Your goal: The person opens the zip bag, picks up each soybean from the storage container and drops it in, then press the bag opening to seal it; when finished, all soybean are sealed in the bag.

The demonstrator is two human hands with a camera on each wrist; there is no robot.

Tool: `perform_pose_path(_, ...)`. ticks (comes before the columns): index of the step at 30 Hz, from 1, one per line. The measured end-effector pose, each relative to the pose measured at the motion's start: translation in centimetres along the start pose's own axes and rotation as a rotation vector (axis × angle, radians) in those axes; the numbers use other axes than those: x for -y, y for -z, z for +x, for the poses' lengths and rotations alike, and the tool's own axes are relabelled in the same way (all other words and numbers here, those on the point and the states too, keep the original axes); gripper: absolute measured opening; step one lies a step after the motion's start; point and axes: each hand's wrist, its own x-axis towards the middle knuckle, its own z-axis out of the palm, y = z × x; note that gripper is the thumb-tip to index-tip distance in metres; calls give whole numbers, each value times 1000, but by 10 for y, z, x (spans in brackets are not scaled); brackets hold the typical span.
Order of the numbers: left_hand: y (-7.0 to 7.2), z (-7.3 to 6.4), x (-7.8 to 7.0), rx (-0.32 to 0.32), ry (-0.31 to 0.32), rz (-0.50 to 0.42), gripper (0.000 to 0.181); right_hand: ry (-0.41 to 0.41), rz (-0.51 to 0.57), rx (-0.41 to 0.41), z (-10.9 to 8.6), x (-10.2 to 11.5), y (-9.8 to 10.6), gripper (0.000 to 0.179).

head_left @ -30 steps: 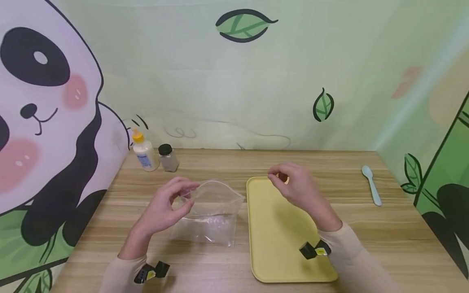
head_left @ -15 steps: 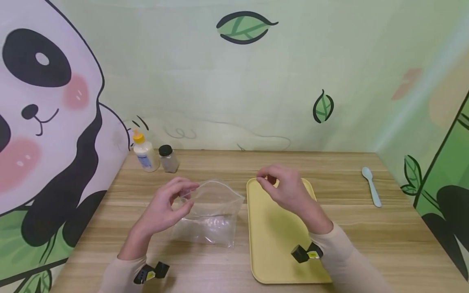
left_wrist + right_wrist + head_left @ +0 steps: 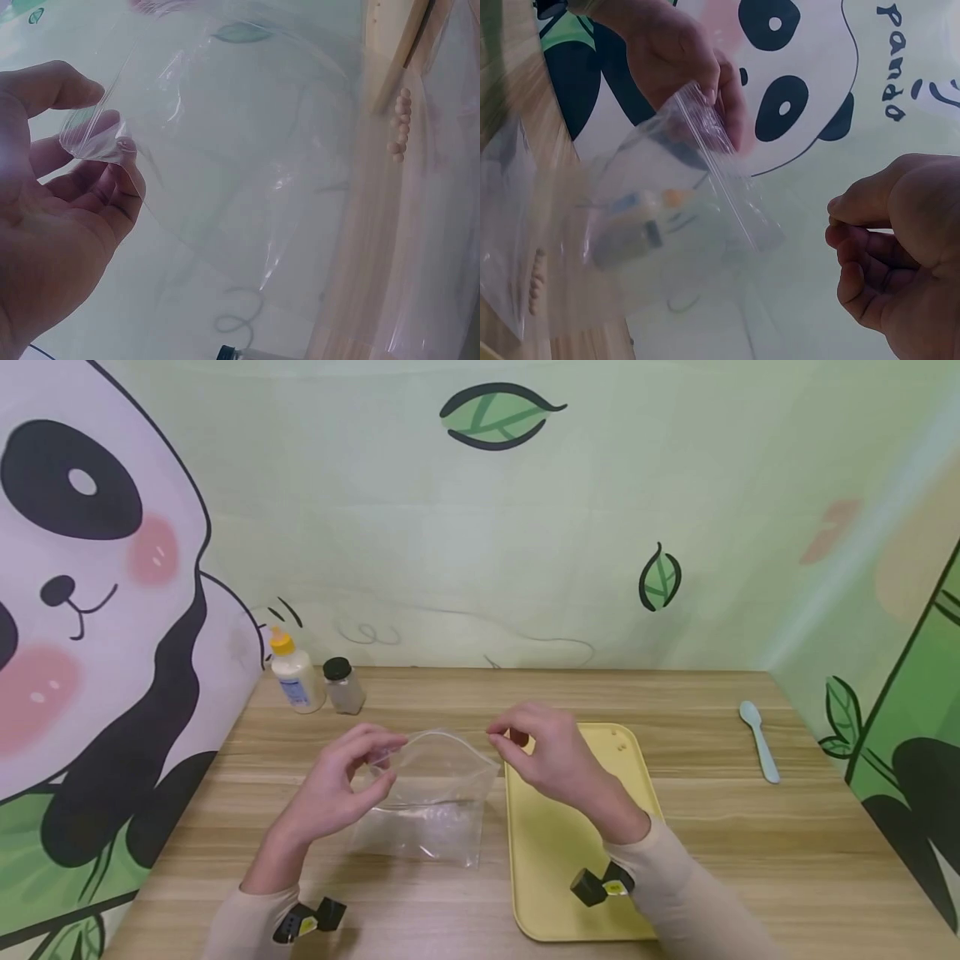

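Note:
My left hand (image 3: pixel 341 785) grips the edge of a clear zip bag (image 3: pixel 435 831) near its open mouth. Several round tan beads (image 3: pixel 401 124) lie inside at the bottom, as the left wrist view shows. Just right of the bag's mouth is my right hand (image 3: pixel 551 752), thumb and forefinger pinched together. In the right wrist view a tiny tan bead barely shows between those fingertips (image 3: pixel 834 206), mostly hidden by them. A yellow tray (image 3: pixel 570 877) lies under the right forearm, with a few small beads (image 3: pixel 620 747) at its far right corner.
A lotion bottle (image 3: pixel 297 681) with a yellow pump top and a small jar (image 3: pixel 345 689) with a black lid stand at the back left. A light blue spoon (image 3: pixel 761 743) lies on the wooden table (image 3: pixel 810 860) at the right.
My right hand has moved left from above the tray towards the bag's mouth, uncovering the beads at the tray's far corner. My left hand and the bag have stayed nearly still.

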Motion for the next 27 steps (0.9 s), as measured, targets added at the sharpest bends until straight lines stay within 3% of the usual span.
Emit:
perform_pose_path(11,2,0,-1,5,11,-2,45,65,29,0,5,9,-14,4)
perform_pose_path(16,3,-1,0,22,44,-8,44,71,49,26,5,9,-21,4)
perform_pose_path(27,4,-1,2,31,42,-7,41,21,35,65,3,8,-20,4)
